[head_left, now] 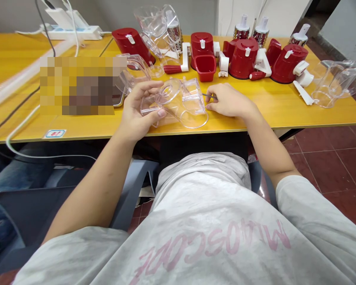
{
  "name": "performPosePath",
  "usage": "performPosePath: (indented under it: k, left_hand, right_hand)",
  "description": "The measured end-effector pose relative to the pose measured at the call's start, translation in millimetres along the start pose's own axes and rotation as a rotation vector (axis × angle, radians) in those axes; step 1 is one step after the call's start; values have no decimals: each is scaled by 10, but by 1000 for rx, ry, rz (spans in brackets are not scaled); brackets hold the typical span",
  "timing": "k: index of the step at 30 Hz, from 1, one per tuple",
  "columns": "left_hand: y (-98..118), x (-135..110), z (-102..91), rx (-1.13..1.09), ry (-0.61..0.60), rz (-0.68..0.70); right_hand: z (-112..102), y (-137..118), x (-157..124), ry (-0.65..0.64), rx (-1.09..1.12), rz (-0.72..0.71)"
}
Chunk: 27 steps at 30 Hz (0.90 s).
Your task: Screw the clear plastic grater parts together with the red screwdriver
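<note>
A clear plastic housing (172, 103) with a round opening and a wide tube lies tilted over the near part of the table. Around its left end my left hand (138, 109) is closed, with the thumb in front and the fingers behind. My right hand (230, 99) pinches a thin dark rod-like tool (209, 96) at the right side of the housing. The tool points left, its tip close to or touching the clear wall; I cannot tell which. Just beyond the housing stands a small red plastic cup (205, 68).
Several red grater bases (243, 59) line the back, among metal grater drums (261, 29) and a white crank with a red handle (178, 65). More clear housings (332, 85) lie right and back. A power strip (74, 32) and cables occupy the left; a blurred patch (83, 85) hides part there.
</note>
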<state>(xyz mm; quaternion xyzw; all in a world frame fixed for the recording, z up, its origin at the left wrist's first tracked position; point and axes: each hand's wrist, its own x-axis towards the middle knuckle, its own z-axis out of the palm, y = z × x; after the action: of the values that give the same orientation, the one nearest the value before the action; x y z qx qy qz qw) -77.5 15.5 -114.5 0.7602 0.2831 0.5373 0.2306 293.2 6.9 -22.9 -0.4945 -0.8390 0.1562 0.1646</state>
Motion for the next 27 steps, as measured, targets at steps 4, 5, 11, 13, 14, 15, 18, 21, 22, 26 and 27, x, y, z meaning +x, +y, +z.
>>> performPosePath:
  k: [4, 5, 11, 13, 14, 15, 18, 21, 22, 26, 27]
  left_hand:
    - [30, 19, 17, -47, 0, 12]
    - [32, 21, 18, -50, -1, 18]
    - [-5, 2, 10, -69, -11, -18]
    - [-5, 1, 13, -62, -4, -8]
    - [2, 3, 17, -50, 3, 3]
    - [14, 5, 22, -34, 9, 13]
    - [63, 12, 38, 1, 7, 22]
    - [107, 15, 51, 14, -3, 13]
    - [118, 16, 56, 22, -1, 14]
    - [146, 25, 76, 61, 8, 47]
    - [153, 25, 81, 60, 4, 53]
  right_hand:
    - [12, -111, -20, -16, 15, -43]
    - [19, -134, -21, -15, 12, -40]
    - [64, -188, -16, 12, -82, 29]
    - [39, -190, -32, 35, -68, 42]
    - [10, -193, -40, 62, -44, 42]
    - [-31, -198, -43, 96, -14, 41]
    - [-204, -225, 13, 214, 32, 46]
    - [-378, -232, 230, 275, -57, 79]
    - [-416, -219, 334, 305, -84, 111]
    - [-449, -96, 774, 310, -136, 165]
    - [-445, -58, 859, 317, -135, 160]
